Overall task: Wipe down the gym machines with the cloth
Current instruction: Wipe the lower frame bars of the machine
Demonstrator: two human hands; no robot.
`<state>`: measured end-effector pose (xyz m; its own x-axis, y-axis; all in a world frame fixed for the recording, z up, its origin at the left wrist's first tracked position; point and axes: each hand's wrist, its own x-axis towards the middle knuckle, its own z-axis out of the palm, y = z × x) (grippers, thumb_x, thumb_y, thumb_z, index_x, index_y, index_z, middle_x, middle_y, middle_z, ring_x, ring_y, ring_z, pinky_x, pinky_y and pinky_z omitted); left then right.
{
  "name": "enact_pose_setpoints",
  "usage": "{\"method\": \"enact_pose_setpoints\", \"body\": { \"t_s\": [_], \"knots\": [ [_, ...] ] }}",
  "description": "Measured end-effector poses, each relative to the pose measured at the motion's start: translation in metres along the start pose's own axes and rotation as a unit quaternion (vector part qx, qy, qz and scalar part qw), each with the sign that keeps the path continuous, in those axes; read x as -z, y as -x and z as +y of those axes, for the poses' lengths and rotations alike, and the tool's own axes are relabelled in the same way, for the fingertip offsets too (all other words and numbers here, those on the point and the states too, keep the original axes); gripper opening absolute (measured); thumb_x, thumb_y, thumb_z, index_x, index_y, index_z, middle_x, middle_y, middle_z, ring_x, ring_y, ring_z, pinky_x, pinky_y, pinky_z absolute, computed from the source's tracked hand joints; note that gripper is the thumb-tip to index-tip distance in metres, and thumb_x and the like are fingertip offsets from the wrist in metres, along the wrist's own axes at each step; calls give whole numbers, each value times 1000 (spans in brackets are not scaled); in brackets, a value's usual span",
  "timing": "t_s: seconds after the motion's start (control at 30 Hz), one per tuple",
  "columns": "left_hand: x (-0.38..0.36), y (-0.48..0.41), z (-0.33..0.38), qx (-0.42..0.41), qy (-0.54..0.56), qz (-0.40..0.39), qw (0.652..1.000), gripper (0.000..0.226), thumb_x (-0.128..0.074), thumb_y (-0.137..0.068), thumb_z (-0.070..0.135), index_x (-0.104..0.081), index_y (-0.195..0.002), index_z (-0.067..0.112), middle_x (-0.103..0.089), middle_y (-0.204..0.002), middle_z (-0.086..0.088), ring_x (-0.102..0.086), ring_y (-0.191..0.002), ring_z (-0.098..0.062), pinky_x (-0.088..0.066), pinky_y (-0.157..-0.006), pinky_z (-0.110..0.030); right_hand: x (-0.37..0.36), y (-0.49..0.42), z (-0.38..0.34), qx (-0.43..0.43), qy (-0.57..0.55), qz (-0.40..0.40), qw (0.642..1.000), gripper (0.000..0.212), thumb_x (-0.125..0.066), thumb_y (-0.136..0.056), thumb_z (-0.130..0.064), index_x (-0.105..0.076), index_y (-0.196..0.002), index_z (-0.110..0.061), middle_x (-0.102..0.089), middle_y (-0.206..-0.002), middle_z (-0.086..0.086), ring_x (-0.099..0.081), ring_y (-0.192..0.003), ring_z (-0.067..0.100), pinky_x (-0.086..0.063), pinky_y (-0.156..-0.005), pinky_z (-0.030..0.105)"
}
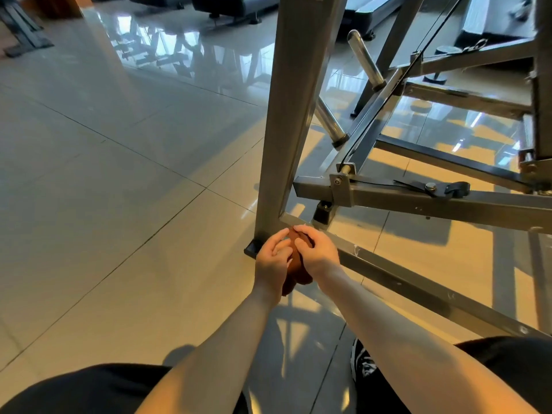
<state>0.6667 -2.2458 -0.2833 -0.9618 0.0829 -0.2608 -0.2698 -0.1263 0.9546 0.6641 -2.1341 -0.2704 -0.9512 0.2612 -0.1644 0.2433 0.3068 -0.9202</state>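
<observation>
Where the tall grey steel upright post [283, 130] of the gym machine meets its low grey base rail [418, 282], both hands close on a bunched rust-brown cloth [294, 264]. The left hand [273, 258] grips the cloth from the side, its fingers [282, 239] curled round the wad. The right hand [316, 252] lies over the top, its fingers [301, 231] bent and pressed together on the fabric. A fold of cloth hangs below the wrists, just above the glossy beige tiled floor [119, 174]. Whether the cloth touches the metal cannot be told. A black foot plate [253, 248] sits under the post, just beside the left hand. Chrome weight pegs [366, 58] jut out farther back.
</observation>
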Motion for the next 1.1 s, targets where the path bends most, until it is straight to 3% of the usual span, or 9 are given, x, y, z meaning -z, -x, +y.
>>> {"method": "enact_pose_setpoints", "body": {
  "t_s": [0.13,0.27,0.37,0.5,0.57,0.67,0.8,0.93,1.1],
  "knots": [
    [-12,-7,-19,9,-112,24,993,31,-51,-103,26,-61,-132,31,-60,-129,5,-60,-110,-14,-54,-80,-17,0,1,18,-100,-73,85,989,24,-54,-103,-19,-63,-123,-30,-59,-124,0,-55,-115,24,-53,-100,43],
    [-20,-19,-40,42,-151,-42,987,34,-43,-108,31,-54,-140,25,-59,-131,2,-57,-122,-20,-52,-86,-18,5,-13,32,-114,-125,133,977,22,-50,-104,-21,-58,-123,-30,-53,-123,2,-53,-109,21,-54,-96,42],
    [-23,-27,-48,72,-109,-79,988,35,-38,-110,32,-53,-140,25,-64,-122,5,-61,-115,-15,-55,-86,-21,1,-26,38,-101,-120,92,983,25,-54,-103,-25,-52,-127,-32,-54,-119,-1,-55,-105,15,-54,-94,38],
    [-29,-43,-52,94,-103,-33,990,32,-38,-110,26,-60,-133,23,-68,-115,1,-64,-109,-16,-54,-74,-17,-4,-38,41,-66,-62,23,996,31,-56,-103,-23,-52,-132,-31,-54,-110,-13,-54,-99,6,-46,-77,21],
    [-28,-53,-53,89,-122,-8,988,31,-39,-109,24,-62,-130,20,-68,-115,-2,-64,-107,-17,-53,-72,-15,-3,-51,41,-45,-7,8,999,31,-53,-104,-19,-55,-132,-31,-56,-122,-7,-50,-109,10,-44,-87,24],
    [-22,-71,-57,64,-166,27,984,33,-44,-108,28,-61,-136,25,-64,-129,2,-57,-117,-15,-46,-97,-26,0,-73,41,-21,54,48,997,32,-51,-105,-16,-59,-134,-25,-58,-134,-1,-51,-120,15,-41,-99,26],
    [-13,-105,-63,25,-293,10,956,40,-43,-109,26,-51,-148,20,-48,-153,2,-42,-142,-15,-31,-110,-23,10,-92,65,13,103,121,987,33,-51,-105,-18,-55,-138,-16,-48,-138,6,-49,-122,16,-42,-95,16],
    [-6,-129,-61,-27,-410,-39,911,46,-35,-110,22,-39,-155,19,-27,-165,10,-27,-150,-11,-16,-110,-15,5,-98,93,-26,223,56,973,41,-53,-104,-17,-50,-145,-14,-42,-148,6,-46,-133,25,-44,-111,34],
    [-8,-141,-68,-45,-430,-71,899,47,-36,-110,21,-36,-156,18,-28,-164,7,-30,-149,-12,-17,-111,-15,-21,-111,81,46,227,-41,972,42,-54,-99,-1,-56,-140,-6,-50,-144,12,-44,-135,24,-22,-108,13]
  ]
}}
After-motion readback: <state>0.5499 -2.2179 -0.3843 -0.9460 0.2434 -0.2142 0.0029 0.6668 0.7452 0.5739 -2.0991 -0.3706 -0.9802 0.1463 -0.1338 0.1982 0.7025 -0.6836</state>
